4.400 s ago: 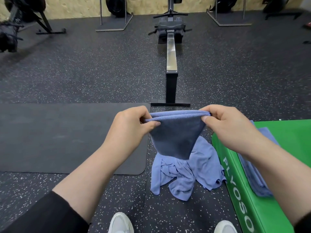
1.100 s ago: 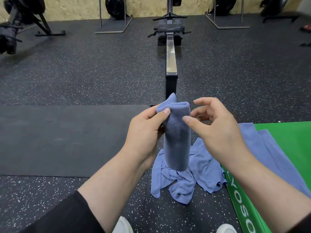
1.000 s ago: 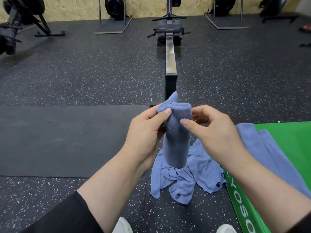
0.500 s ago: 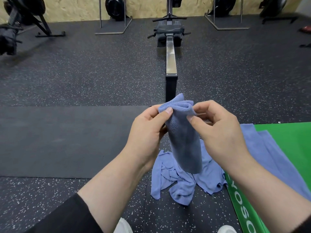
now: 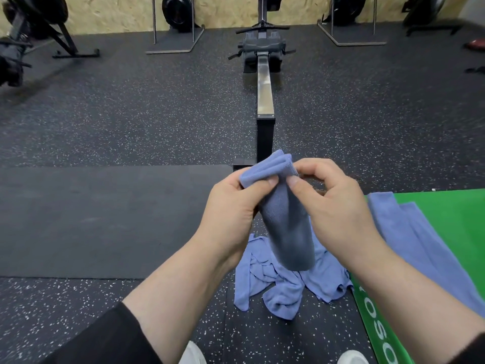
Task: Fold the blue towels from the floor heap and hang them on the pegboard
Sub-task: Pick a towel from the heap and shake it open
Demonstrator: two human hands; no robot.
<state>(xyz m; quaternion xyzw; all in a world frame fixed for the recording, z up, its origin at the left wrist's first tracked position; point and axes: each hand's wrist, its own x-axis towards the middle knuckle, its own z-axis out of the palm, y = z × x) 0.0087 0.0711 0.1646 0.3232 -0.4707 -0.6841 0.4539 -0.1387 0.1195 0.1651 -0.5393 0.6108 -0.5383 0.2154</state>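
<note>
Both grips are clamped on the top edge of one folded towel (image 5: 284,222): the left hand (image 5: 236,206) and right hand (image 5: 333,203) pinch it above the floor heap (image 5: 283,285). Two towels (image 5: 409,232) lie on the green box (image 5: 451,222); the heap remains unfolded and no pegboard is visible, so hanging is judged outstanding

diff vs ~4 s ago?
The towel was stretched wide between both hands; now it is folded into a narrow strip, left hand and right hand pinching its top close together. Floor heap and towels on the green box unchanged.
</note>
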